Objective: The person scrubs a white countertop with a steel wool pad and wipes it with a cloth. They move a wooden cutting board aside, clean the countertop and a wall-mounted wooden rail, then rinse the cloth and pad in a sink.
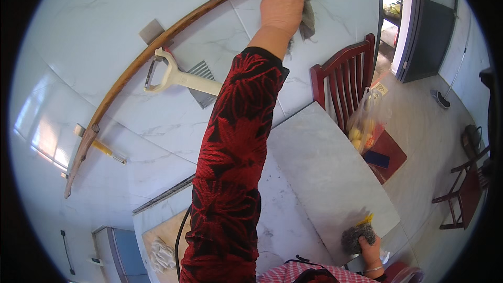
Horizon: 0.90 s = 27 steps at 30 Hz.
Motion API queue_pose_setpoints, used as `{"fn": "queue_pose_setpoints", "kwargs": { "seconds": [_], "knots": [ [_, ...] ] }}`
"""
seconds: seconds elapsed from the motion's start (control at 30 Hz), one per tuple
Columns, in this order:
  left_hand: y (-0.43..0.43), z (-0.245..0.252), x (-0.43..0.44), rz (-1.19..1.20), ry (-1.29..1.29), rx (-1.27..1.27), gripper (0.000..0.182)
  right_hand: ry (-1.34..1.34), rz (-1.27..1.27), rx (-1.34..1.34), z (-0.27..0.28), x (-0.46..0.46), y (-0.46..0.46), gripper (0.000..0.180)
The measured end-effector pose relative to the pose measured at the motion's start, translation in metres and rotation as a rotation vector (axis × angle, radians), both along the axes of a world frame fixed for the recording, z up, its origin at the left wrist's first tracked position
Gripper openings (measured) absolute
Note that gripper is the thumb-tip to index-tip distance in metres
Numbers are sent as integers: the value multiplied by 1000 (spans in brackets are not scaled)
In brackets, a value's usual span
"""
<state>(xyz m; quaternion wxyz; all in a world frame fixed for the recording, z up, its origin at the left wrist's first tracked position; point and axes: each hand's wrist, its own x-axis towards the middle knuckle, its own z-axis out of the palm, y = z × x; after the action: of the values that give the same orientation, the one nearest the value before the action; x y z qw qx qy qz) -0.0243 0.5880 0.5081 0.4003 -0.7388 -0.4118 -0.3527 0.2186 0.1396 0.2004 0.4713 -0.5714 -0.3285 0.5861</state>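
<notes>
My left hand [283, 6], in a dark sleeve with red floral pattern, reaches up to the marbled wall. It holds a grey cloth [307, 21] against the upper end of a long wooden pole [129, 70], which looks bent in this view. A cream-handled peeler [173, 72] and a corrugated metal blade [202, 82] are by the pole's middle. Lower down, a yellow-handled tool [106, 150] lies across behind it. At bottom right, my right hand [370, 249] grips a fuzzy dark-grey scrubbing cloth [355, 237] with a yellow bit, over a grey tabletop [326, 165].
A red wooden chair [346, 74] stands against the table, with a plastic bag of yellow fruit [363, 131] and a dark phone-like object [376, 159] on its seat. A doorway [389, 19] opens beyond. Another chair [463, 200] is at right. A crumpled white cloth [162, 254] lies lower left.
</notes>
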Motion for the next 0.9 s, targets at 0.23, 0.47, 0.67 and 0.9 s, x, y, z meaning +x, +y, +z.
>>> {"fn": "queue_pose_setpoints", "kwargs": {
  "seconds": [0.23, 0.47, 0.67, 0.9],
  "knots": [
    [-17, -2, -15, 59, -69, -93, 34, -6, -15, 18, 6, -3, 0, 26],
    [-63, 4, -56, 185, -336, -97, 37, -78, 8, 54, 1, -2, 0, 26],
    [-129, -29, -83, -6, -420, -266, 39, -246, -58, 46, 9, -16, 11, 28],
    [-224, -110, -89, -324, -689, -637, 39, -1141, 337, 558, 67, -50, 49, 53]
  ]
}}
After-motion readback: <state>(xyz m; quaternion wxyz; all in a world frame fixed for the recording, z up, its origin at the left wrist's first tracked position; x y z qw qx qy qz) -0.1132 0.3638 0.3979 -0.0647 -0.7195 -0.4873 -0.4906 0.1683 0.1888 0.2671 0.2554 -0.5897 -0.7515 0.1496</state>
